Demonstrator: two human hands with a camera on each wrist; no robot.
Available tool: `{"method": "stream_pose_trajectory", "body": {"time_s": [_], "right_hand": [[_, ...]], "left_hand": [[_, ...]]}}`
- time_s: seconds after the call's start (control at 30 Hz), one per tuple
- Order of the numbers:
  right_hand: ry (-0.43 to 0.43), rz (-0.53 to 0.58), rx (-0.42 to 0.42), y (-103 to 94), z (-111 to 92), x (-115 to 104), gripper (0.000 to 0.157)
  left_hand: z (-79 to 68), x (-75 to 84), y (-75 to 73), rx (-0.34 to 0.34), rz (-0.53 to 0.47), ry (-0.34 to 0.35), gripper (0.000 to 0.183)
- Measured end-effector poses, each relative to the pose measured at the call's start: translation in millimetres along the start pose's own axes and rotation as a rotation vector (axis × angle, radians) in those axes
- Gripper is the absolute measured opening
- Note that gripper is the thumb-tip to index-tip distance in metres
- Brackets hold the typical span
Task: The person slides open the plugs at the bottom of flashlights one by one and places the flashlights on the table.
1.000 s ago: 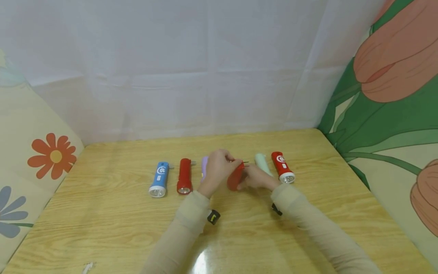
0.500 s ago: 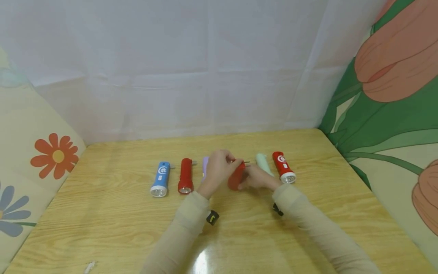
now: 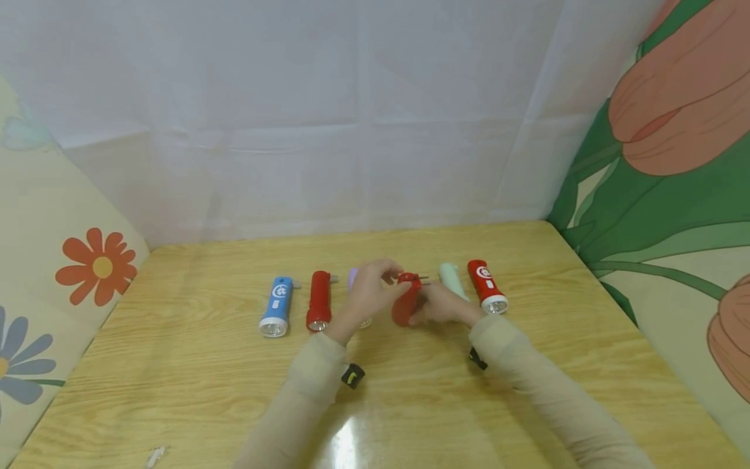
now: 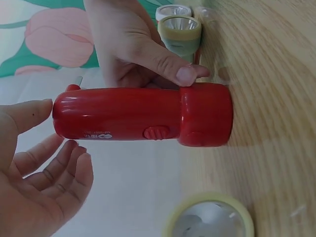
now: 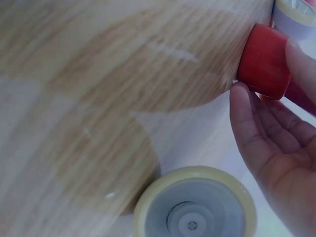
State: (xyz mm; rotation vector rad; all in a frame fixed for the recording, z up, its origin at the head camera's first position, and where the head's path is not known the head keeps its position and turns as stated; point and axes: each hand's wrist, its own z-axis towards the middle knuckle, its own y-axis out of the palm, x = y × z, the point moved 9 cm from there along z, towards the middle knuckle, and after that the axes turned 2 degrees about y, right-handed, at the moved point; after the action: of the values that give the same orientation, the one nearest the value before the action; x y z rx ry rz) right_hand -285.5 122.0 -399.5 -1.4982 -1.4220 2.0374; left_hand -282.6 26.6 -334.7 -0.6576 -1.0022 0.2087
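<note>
A red flashlight (image 3: pixel 403 311) stands upright, lens end down on the wooden table (image 3: pixel 410 404), with thin metal prongs projecting from its top. My right hand (image 3: pixel 442 303) holds it low; in the right wrist view, its thumb and fingers lie around the red head (image 5: pixel 264 61). Up at the tail end is my left hand (image 3: pixel 372 290). In the left wrist view its thumb tip lies right at the end of the red body (image 4: pixel 118 116), and the other fingers are loosely bent beside it. A slide switch (image 4: pixel 158 132) shows on the body.
Left of the hands lie a blue flashlight (image 3: pixel 278 303), another red one (image 3: pixel 319 299) and a purple one (image 3: pixel 353 278), partly hidden by my left hand. On the right are a pale green flashlight (image 3: pixel 452 280) and a red-and-white one (image 3: pixel 486 286). A white scrap (image 3: pixel 155 456) lies near the front.
My left hand has loosened from the top of the upright red flashlight and shifted slightly left, uncovering its tail end. My right hand and the flashlight have stayed nearly in place.
</note>
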Motion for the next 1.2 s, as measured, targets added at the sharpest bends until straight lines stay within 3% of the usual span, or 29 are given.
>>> {"method": "stream_pose_trajectory", "body": {"time_s": [0.3,0.47,0.6,0.97,1.2], "right_hand": [[0.077,0.148,0.015,2.3,-7,5,0.042],[0.195,0.253,0.06,4.0,-12,11,0.042],[0.236,0.321,0.086,5.5,-14,13,0.042],[0.213,0.42,0.144,9.1,-15,14,0.044],[0.143,0.331,0.159,8.5,-15,10,0.041]], "left_hand": [[-5.0,-1.9,2.4,0.01,-0.149,0.007,0.028],[-7.4,-1.5,3.4,0.018,-0.161,0.042,0.025],[-8.6,-2.1,4.4,0.038,-0.16,0.065,0.026],[-9.4,-2.0,5.9,0.057,-0.197,0.073,0.026],[-9.3,0.3,5.9,0.058,-0.189,0.087,0.024]]}}
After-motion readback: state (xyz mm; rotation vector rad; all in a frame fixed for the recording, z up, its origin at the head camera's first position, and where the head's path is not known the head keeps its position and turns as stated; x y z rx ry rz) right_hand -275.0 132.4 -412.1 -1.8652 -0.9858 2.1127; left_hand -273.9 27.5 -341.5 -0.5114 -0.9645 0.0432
